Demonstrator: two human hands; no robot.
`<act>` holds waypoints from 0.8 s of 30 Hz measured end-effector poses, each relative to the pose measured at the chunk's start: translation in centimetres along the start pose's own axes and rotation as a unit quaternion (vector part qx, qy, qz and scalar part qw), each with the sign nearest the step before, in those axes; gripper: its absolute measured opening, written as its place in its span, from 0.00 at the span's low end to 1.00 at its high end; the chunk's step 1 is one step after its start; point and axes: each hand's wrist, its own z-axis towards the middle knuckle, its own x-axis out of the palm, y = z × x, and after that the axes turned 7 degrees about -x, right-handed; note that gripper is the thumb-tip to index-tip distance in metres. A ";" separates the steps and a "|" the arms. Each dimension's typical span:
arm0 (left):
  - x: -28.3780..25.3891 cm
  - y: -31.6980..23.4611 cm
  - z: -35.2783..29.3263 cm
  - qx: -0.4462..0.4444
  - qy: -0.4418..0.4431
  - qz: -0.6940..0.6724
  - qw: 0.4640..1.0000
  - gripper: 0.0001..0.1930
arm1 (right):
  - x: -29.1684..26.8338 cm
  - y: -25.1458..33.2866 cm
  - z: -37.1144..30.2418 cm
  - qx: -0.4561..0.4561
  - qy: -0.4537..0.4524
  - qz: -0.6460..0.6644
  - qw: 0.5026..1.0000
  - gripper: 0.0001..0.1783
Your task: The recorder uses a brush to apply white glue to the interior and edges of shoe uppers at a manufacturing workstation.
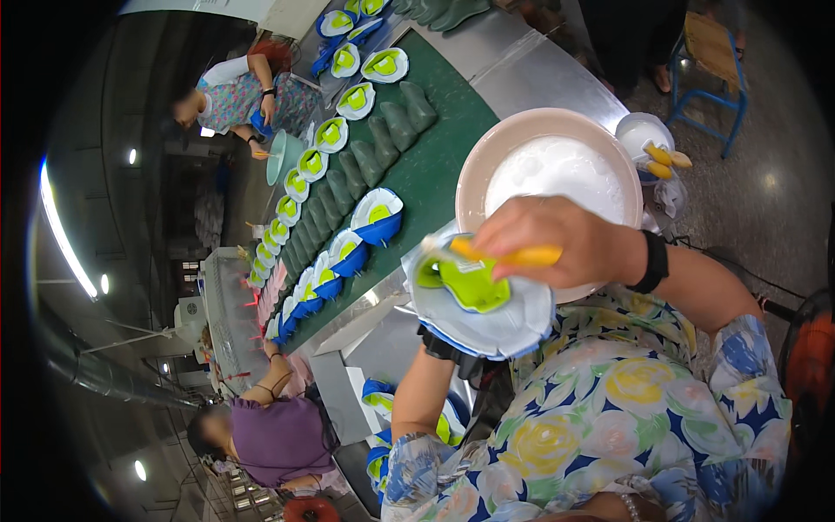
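Observation:
My right hand (pixel 552 239) is closed around the yellow handle of a brush (pixel 532 256). The brush's pale tip lies over one end of a shoe upper (pixel 513 324), white with a lime-green lining and a blue edge. From underneath, my left hand holds this upper up; its fingers are hidden, and only my left forearm (pixel 424 391) and a black wristband show. Just beyond my right hand stands a beige basin (pixel 474 165) of white liquid (pixel 565 170).
A green conveyor belt (pixel 452 96) carries rows of blue-and-white uppers (pixel 378 217) and dark shoe lasts (pixel 396 126). More uppers (pixel 378 400) lie in a bin at lower left. A small bucket (pixel 639 130) holds yellow-handled brushes. Two co-workers sit across the belt; a stool (pixel 713 52) stands at right.

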 end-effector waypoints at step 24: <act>-3.0 5.0 2.3 0.071 -0.033 -0.031 0.996 0.29 | -5.6 -2.3 0.9 0.396 0.057 -0.109 0.910 0.16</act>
